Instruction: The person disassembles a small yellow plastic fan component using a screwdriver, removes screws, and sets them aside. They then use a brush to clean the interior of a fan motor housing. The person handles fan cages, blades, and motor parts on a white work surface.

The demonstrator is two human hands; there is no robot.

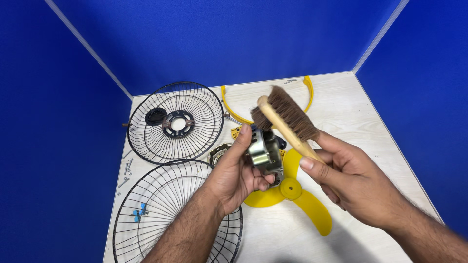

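Observation:
My left hand (236, 173) grips a small metal fan motor (264, 152) and holds it up above the table. My right hand (348, 178) is closed around the wooden handle of a brush (285, 117) with brown bristles. The bristles sit just above and behind the motor, close to its top. Beneath both hands lies a yellow fan blade (297, 192), partly covered by them.
Two black wire fan guards lie on the left, one at the back (175, 122) and one at the front (170, 214) with blue clips on it. A yellow ring piece (308, 90) rests at the back. Loose screws (126, 170) lie by the left edge. Blue walls enclose the pale wooden table (360, 117).

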